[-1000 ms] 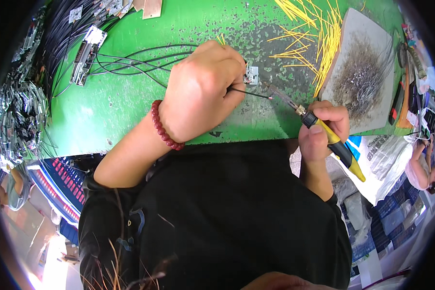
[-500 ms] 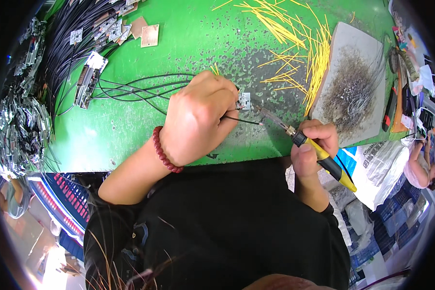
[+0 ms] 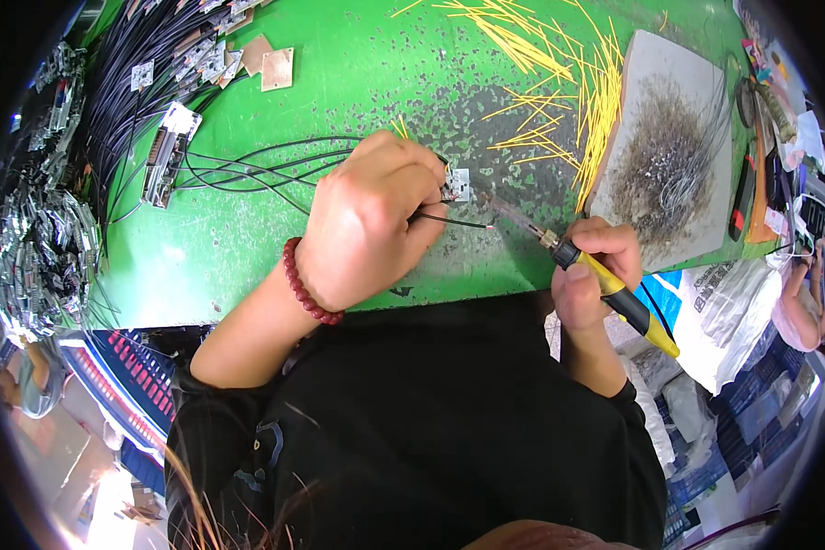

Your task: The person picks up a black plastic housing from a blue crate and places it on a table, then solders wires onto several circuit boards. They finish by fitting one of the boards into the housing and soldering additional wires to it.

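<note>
My left hand [image 3: 376, 215] is closed in a pinch on a thin black cable [image 3: 454, 221], whose stripped end points right. Just past its fingertips, a small white circuit board [image 3: 458, 185] shows near the tabletop; the fingers partly hide it, and whether they grip it too is unclear. A yellow-and-black soldering iron [image 3: 628, 304] is held like a pen in my right hand [image 3: 596, 270]. Its tip points up and left, a short gap to the right of the board. Several black cables [image 3: 275, 151] run from under my left hand to a metal-cased piece [image 3: 170, 154] on the left.
Yellow wires [image 3: 600, 119] lie scattered beyond my right hand. Beside them rests a grey, soot-stained board [image 3: 667, 156]. Bundled black cables with small circuit boards [image 3: 215, 60] fill the far left, above shiny metal parts [image 3: 46, 247]. Tools [image 3: 756, 165] line the green table's [image 3: 339, 69] right edge.
The soldering iron's tip stands slightly farther from the circuit board. My left hand keeps its pinch on the cable, and the whole view has shifted a little.
</note>
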Demonstrator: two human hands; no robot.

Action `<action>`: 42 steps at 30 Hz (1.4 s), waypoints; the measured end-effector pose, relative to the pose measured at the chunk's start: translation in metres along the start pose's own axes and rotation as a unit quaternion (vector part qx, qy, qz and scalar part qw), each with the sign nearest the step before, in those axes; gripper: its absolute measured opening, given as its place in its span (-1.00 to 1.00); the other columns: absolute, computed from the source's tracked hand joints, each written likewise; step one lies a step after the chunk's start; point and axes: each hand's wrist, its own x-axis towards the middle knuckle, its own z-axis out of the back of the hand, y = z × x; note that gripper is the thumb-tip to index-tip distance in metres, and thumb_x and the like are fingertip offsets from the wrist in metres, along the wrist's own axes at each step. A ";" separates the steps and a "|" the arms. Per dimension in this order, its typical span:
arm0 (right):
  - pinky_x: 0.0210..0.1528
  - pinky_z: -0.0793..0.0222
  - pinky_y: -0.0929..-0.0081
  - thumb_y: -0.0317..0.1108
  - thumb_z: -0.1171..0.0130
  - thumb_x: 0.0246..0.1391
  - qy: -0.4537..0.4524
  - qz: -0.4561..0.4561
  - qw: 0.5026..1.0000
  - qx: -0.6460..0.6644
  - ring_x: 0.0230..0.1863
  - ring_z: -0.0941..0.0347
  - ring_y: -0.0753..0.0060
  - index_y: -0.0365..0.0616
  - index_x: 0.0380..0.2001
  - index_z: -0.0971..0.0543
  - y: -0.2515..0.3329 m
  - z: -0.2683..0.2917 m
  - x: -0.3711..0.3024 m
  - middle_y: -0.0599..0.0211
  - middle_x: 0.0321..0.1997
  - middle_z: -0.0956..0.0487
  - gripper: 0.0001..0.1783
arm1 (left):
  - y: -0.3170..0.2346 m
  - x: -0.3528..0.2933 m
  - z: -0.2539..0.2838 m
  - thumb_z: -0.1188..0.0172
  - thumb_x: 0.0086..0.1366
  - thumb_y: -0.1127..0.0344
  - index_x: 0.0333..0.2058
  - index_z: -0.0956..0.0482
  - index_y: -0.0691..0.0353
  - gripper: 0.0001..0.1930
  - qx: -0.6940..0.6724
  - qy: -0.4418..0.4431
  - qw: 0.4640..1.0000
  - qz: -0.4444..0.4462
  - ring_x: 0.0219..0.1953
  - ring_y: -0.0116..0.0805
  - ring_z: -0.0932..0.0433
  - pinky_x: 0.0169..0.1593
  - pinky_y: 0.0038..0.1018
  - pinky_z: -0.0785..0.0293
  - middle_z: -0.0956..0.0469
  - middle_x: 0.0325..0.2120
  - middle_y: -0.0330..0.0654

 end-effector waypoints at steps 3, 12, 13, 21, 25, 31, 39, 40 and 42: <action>-0.45 -0.07 0.67 -0.27 -0.27 -0.02 -0.003 0.004 1.000 0.003 -0.50 -0.20 0.65 -0.24 -0.31 -0.41 -0.001 -0.001 -0.001 0.26 -0.41 -0.45 -0.67 | 0.000 0.000 0.003 -0.30 -0.16 0.63 -0.53 -0.49 0.29 -0.80 -0.012 0.015 1.000 -0.004 -0.32 -0.17 -0.52 -0.22 -0.38 -0.47 -0.56 -0.40 -0.15; -0.42 -0.09 0.65 -0.27 -0.26 -0.01 -0.001 -0.001 1.000 0.021 -0.47 -0.21 0.67 -0.25 -0.32 -0.42 0.000 -0.003 0.002 0.35 -0.42 -0.42 -0.68 | -0.003 0.006 0.003 -0.27 -0.12 0.63 -0.53 -0.46 0.31 -0.83 0.035 0.024 0.999 0.000 -0.34 -0.10 -0.51 -0.25 -0.34 -0.46 -0.55 -0.44 -0.09; -0.42 -0.09 0.65 -0.29 -0.26 -0.01 0.002 -0.001 1.000 0.016 -0.47 -0.21 0.67 -0.25 -0.32 -0.42 0.000 -0.002 0.002 0.37 -0.43 -0.41 -0.70 | -0.003 0.007 0.003 -0.26 -0.11 0.63 -0.54 -0.45 0.32 -0.83 0.040 0.035 0.999 0.005 -0.35 -0.09 -0.52 -0.26 -0.34 -0.45 -0.54 -0.46 -0.09; -0.42 -0.11 0.70 -0.42 -0.22 -0.04 0.017 -0.021 1.000 0.003 -0.49 -0.20 0.74 -0.25 -0.31 -0.44 0.001 -0.006 0.004 0.46 -0.45 -0.40 -0.77 | 0.000 0.011 0.003 -0.29 -0.08 0.54 -0.56 -0.45 0.35 -0.85 0.059 0.044 0.997 0.021 -0.43 -0.07 -0.51 -0.35 -0.34 -0.44 -0.51 -0.53 -0.09; -0.42 -0.11 0.70 -0.41 -0.22 -0.04 0.015 -0.012 1.000 -0.006 -0.49 -0.21 0.74 -0.25 -0.32 -0.45 -0.001 -0.005 0.003 0.46 -0.45 -0.41 -0.78 | 0.002 0.012 0.003 -0.30 -0.08 0.53 -0.56 -0.45 0.36 -0.84 0.054 0.052 0.997 0.031 -0.46 -0.08 -0.50 -0.37 -0.35 -0.43 -0.50 -0.55 -0.08; -0.43 -0.11 0.70 -0.41 -0.22 -0.04 0.027 -0.008 1.000 -0.004 -0.49 -0.21 0.73 -0.25 -0.32 -0.45 -0.001 -0.005 0.004 0.46 -0.45 -0.41 -0.78 | 0.002 0.010 0.001 -0.30 -0.08 0.51 -0.56 -0.46 0.36 -0.84 0.048 0.037 0.998 0.015 -0.47 -0.08 -0.49 -0.38 -0.34 -0.42 -0.49 -0.57 -0.08; -0.40 -0.10 0.68 -0.38 -0.23 -0.03 0.025 -0.002 1.000 -0.008 -0.47 -0.20 0.70 -0.24 -0.31 -0.44 0.001 -0.007 0.005 0.41 -0.44 -0.42 -0.75 | 0.004 0.010 0.000 -0.27 -0.07 0.51 -0.57 -0.45 0.35 -0.86 0.054 0.031 0.998 0.011 -0.47 -0.08 -0.49 -0.38 -0.32 -0.41 -0.48 -0.58 -0.09; -0.38 -0.11 0.68 -0.37 -0.24 -0.02 0.013 0.021 1.000 0.016 -0.46 -0.21 0.68 -0.24 -0.30 -0.43 0.000 -0.007 0.004 0.40 -0.43 -0.42 -0.74 | 0.004 0.010 0.000 -0.27 -0.07 0.51 -0.57 -0.45 0.35 -0.86 0.053 0.030 0.998 0.012 -0.47 -0.08 -0.49 -0.38 -0.32 -0.41 -0.48 -0.58 -0.09; -0.37 -0.11 0.68 -0.35 -0.25 0.00 0.008 0.030 0.999 0.021 -0.44 -0.22 0.67 -0.25 -0.28 -0.41 -0.003 -0.004 0.003 0.37 -0.42 -0.42 -0.72 | 0.004 0.010 -0.001 -0.27 -0.08 0.51 -0.58 -0.45 0.34 -0.86 0.053 0.028 0.998 0.012 -0.47 -0.08 -0.49 -0.38 -0.32 -0.41 -0.48 -0.58 -0.09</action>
